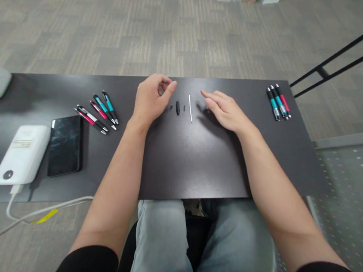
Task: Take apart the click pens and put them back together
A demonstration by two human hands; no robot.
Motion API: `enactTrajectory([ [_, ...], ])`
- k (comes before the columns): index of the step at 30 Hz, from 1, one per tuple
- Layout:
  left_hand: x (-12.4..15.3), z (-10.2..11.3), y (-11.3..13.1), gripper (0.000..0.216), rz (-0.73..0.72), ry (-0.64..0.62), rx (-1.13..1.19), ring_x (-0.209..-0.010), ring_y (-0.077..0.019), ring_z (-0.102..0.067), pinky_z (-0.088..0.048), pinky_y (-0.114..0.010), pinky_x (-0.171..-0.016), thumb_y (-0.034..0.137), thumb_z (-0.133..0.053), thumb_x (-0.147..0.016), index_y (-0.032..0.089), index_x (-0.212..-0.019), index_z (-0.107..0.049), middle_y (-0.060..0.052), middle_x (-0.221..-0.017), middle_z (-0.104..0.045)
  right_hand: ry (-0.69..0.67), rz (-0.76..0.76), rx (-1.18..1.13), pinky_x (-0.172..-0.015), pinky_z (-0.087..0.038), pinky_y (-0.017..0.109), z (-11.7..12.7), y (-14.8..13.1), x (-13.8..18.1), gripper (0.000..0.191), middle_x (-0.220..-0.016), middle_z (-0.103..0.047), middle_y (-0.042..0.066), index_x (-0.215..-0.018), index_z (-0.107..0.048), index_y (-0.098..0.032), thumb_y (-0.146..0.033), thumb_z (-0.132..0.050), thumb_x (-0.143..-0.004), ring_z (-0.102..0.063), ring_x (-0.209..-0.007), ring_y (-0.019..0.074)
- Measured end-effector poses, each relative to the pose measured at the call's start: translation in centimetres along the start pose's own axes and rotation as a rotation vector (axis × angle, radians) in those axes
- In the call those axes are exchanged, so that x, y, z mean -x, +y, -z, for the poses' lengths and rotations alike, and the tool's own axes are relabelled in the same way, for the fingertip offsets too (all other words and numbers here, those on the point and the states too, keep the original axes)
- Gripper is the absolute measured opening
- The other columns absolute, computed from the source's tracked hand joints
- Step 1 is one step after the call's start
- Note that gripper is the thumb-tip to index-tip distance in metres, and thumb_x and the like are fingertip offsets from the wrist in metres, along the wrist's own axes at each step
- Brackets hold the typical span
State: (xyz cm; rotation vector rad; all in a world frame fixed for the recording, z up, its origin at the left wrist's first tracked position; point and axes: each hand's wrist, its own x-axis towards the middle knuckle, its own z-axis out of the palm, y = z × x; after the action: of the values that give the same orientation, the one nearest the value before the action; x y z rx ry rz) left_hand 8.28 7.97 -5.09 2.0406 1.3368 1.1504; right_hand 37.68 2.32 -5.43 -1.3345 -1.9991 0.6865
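Observation:
My left hand rests by the table's far edge, its fingers curled in and the thumb close to them; anything inside is hidden. Just right of it lies a tiny dark piece. A short black pen grip, a small spring-like piece and a thin silver pen refill follow in a spaced row. My right hand hovers right of the refill, apart from it, with index finger and thumb stretched out and nothing visible between them. A shadow falls on the table beneath it.
Several red, white and teal pens lie left of my left arm. Beyond them are a black phone and a white power bank with a cable. More pens lie at the dark table's right end.

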Motion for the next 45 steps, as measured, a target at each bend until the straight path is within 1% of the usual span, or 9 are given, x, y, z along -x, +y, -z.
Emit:
enactTrajectory([
  [8,0.0,0.0,-0.4,0.038,0.004,0.016,-0.013,-0.083,-0.0236,-0.063,-0.051,-0.041,-0.085,0.063,-0.075,-0.11,0.026,-0.103,-0.078,-0.005,-0.093,-0.076,0.009,-0.053,-0.015,-0.098,-0.066,0.052,0.6,-0.6,0.4,0.026,-0.106,-0.083,0.008,-0.112,-0.08,-0.029,-0.052,-0.086,-0.099,-0.077,-0.097,0.032],
  [13,0.1,-0.1,-0.3,0.037,0.018,0.019,-0.001,-0.085,-0.0239,-0.064,-0.052,-0.04,-0.086,0.061,-0.076,-0.11,0.025,-0.103,-0.078,-0.006,-0.093,-0.077,-0.012,0.003,0.011,-0.095,-0.064,0.057,0.8,-0.6,0.4,0.026,-0.108,-0.08,0.013,-0.093,-0.079,-0.028,-0.051,-0.089,-0.099,-0.072,-0.095,0.031],
  [17,0.0,-0.2,-0.1,0.031,0.019,0.022,-0.011,-0.082,-0.0225,-0.064,-0.054,-0.04,-0.088,0.054,-0.074,-0.112,0.024,-0.101,-0.076,-0.006,-0.095,-0.079,-0.021,0.002,0.097,-0.099,-0.064,0.055,1.0,-1.7,-0.2,0.002,-0.108,-0.081,0.013,-0.094,-0.085,-0.025,-0.027,-0.084,-0.095,-0.075,-0.098,0.0314],
  [21,-0.1,-0.4,-0.1,0.028,0.027,0.042,-0.059,-0.084,-0.0219,-0.066,-0.053,-0.038,-0.087,0.047,-0.071,-0.115,0.024,-0.101,-0.077,-0.006,-0.098,-0.079,-0.149,0.008,0.278,-0.106,-0.065,0.05,1.5,-3.9,-2.0,0.02,-0.107,-0.085,0.009,-0.094,-0.087,-0.025,-0.01,-0.075,-0.089,-0.081,-0.101,0.0312],
  [26,-0.1,-0.5,-0.2,0.027,0.03,0.053,-0.071,-0.086,-0.022,-0.068,-0.053,-0.037,-0.087,0.045,-0.07,-0.117,0.023,-0.102,-0.076,-0.006,-0.096,-0.079,-0.211,-0.028,0.285,-0.092,-0.065,0.042,1.5,-5.6,-4.1,0.031,-0.095,-0.086,0.004,-0.101,-0.081,-0.024,-0.002,-0.077,-0.08,-0.082,-0.091,0.0294],
  [30,-0.1,-0.5,-0.1,0.026,0.037,0.058,-0.066,-0.085,-0.0221,-0.069,-0.053,-0.037,-0.086,0.043,-0.071,-0.116,0.023,-0.102,-0.076,-0.005,-0.095,-0.079,-0.147,-0.053,0.207,-0.088,-0.064,0.04,1.7,-6.1,-3.9,0.04,-0.095,-0.087,0.002,-0.107,-0.074,-0.025,0.0,-0.077,-0.076,-0.081,-0.088,0.027],
  [35,-0.1,-0.5,-0.2,0.013,0.038,0.038,-0.068,-0.084,-0.0218,-0.067,-0.053,-0.038,-0.085,0.034,-0.076,-0.11,0.023,-0.104,-0.078,-0.004,-0.095,-0.078,-0.014,-0.009,0.123,-0.095,-0.066,0.046,3.5,-5.9,-2.6,0.025,-0.096,-0.085,0.005,-0.1,-0.073,-0.025,-0.012,-0.078,-0.079,-0.083,-0.094,0.0304],
  [40,0.3,-0.8,0.5,0.004,-0.025,-0.019,-0.088,-0.087,-0.0234,-0.067,-0.054,-0.041,-0.088,0.027,-0.081,-0.102,0.024,-0.105,-0.08,-0.004,-0.096,-0.076,0.115,-0.048,0.064,-0.095,-0.068,0.051,4.4,-3.8,-1.5,0.017,-0.103,-0.086,0.006,-0.101,-0.076,-0.028,-0.032,-0.083,-0.086,-0.084,-0.1,0.0335],
  [45,0.4,-1.0,0.6,0.006,-0.062,-0.049,-0.107,-0.091,-0.0246,-0.067,-0.055,-0.042,-0.094,0.03,-0.078,-0.105,0.024,-0.103,-0.078,-0.004,-0.099,-0.074,0.137,-0.104,0.096,-0.103,-0.067,0.053,3.2,-1.6,-1.2,0.015,-0.104,-0.086,0.006,-0.099,-0.075,-0.029,-0.03,-0.085,-0.087,-0.082,-0.101,0.0323],
])
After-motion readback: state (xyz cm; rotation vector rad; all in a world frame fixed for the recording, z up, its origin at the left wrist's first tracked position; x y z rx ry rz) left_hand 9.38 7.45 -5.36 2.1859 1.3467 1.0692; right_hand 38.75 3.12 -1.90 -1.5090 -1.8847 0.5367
